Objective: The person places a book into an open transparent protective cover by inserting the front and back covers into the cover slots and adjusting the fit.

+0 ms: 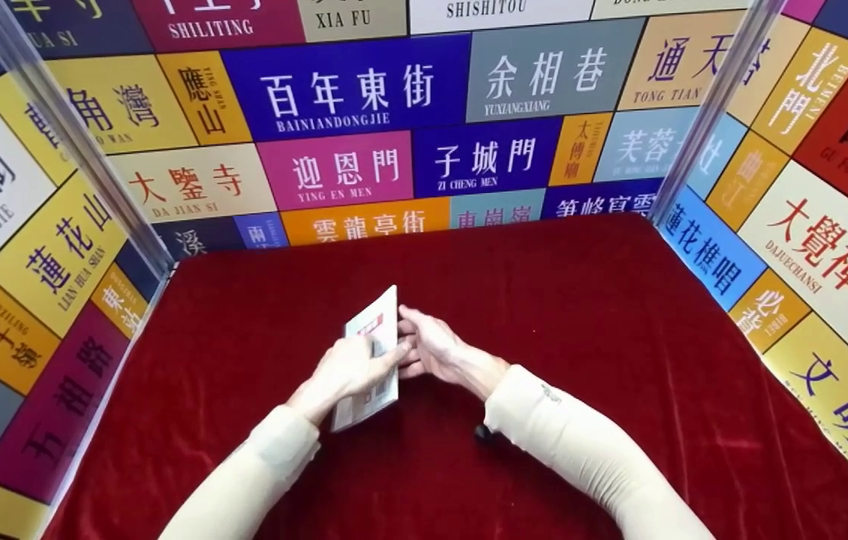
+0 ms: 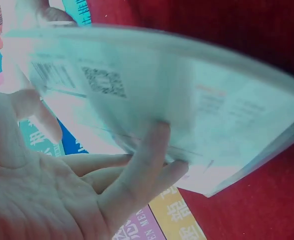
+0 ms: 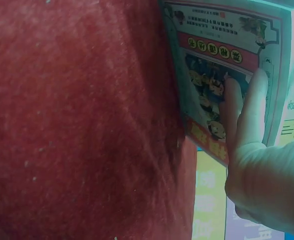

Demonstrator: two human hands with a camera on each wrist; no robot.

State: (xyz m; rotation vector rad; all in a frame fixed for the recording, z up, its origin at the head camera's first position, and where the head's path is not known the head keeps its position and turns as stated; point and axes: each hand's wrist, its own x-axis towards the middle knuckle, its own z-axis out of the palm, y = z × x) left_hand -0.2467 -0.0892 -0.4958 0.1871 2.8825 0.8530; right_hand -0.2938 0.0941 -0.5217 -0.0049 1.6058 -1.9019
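A thin booklet (image 1: 386,315) stands on edge between both hands, tilted, above the red cloth. My left hand (image 1: 353,367) is at its back cover; the left wrist view shows straight fingers (image 2: 159,135) against the back cover (image 2: 137,100), which has a barcode and a QR code. From the other side, my right hand (image 1: 439,349) holds the booklet near its edge. Two extended fingers of it (image 3: 249,110) lie on the illustrated front cover (image 3: 207,90), seen in the right wrist view. The right thumb is hidden there.
Dark red velvet cloth (image 1: 581,300) covers the table. Panels printed with place names (image 1: 349,86) stand at the back and both sides, with metal posts (image 1: 724,97) at the corners. A small black thing (image 1: 482,433) shows beside the right sleeve.
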